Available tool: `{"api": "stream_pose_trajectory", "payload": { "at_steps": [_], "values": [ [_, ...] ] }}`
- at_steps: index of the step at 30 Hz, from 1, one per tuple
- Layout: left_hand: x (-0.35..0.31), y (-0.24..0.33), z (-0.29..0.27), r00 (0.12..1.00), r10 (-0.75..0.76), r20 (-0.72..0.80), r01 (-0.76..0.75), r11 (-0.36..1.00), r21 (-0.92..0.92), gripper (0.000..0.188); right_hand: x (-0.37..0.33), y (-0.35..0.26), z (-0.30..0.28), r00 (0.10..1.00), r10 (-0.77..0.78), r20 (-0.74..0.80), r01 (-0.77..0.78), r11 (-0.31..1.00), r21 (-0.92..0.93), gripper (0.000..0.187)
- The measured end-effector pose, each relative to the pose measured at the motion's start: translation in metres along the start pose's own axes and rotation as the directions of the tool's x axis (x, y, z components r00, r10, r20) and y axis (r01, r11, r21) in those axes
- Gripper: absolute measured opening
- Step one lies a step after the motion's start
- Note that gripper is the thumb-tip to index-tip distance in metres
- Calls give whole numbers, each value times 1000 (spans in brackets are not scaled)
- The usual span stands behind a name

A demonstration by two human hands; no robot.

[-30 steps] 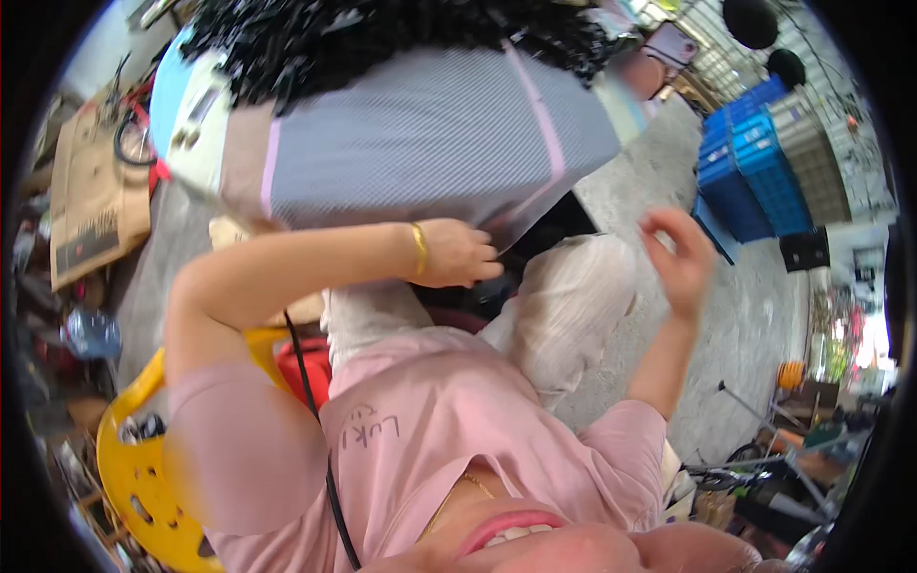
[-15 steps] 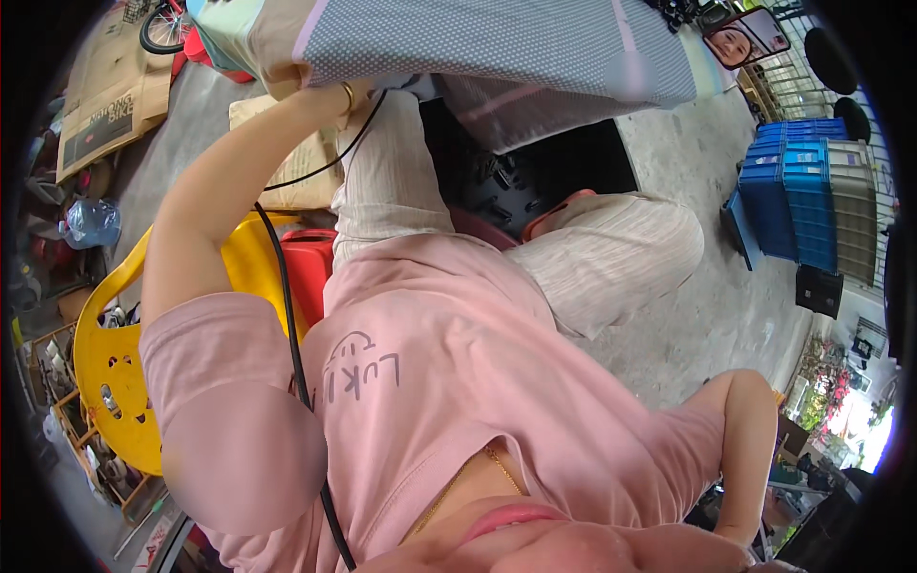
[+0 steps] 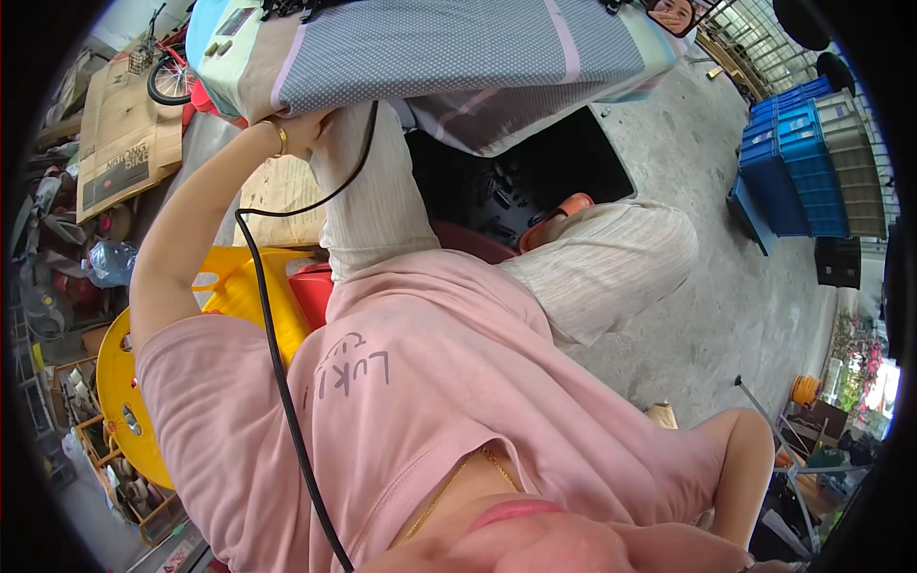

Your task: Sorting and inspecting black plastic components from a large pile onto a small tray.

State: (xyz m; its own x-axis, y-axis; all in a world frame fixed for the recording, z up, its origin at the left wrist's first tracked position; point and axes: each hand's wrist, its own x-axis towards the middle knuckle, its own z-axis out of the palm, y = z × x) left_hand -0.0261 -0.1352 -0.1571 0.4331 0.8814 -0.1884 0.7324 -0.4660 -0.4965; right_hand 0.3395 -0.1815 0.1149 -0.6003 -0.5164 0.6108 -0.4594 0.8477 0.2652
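Grey dotted fabric with a pink stripe overhead, covering one padded board (image 3: pixel 449 48) at the top of the view, above the raised knee. Left hand (image 3: pixel 308 129) pressed up under its near edge, one gold bangle (image 3: pixel 279 137) on the wrist; fingers tucked in against the cloth, so cannot tell whether clamped on it or merely propping.

Changed within the last second: right hand, lifted in the open air a moment ago, now gone from view, only the bent elbow showing low on the right. Left hand kept at the same edge, so judged to be bearing the board alone.

One black cable (image 3: pixel 272 353) trailing from under the board down across the pink shirt. One orange sandal (image 3: pixel 559 212), one yellow chair (image 3: pixel 119 377), one sheet of cardboard (image 3: pixel 124 143) – and stacked blue crates (image 3: pixel 793 162), too bent by the lens to count.
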Motion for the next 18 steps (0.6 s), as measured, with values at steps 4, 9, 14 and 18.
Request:
{"api": "stream_pose_trajectory", "payload": {
  "at_steps": [4,9,14,18],
  "values": [
    [-74,49,-124,703,-273,656,662,589,-464,72,-99,-169,-150,984,-120,-130,116,992,-39,10],
    [-68,78,-162,963,239,124,-179,914,-364,72,-118,-162,-154,990,-76,-116,81,996,42,10],
    [-66,106,-141,882,447,151,-334,817,-471,47,-120,-149,-140,991,-92,-98,106,982,159,10],
    [-73,137,-114,870,490,60,-421,801,-426,33,-120,-137,-137,992,-111,-61,123,960,251,11]
  ]
}}
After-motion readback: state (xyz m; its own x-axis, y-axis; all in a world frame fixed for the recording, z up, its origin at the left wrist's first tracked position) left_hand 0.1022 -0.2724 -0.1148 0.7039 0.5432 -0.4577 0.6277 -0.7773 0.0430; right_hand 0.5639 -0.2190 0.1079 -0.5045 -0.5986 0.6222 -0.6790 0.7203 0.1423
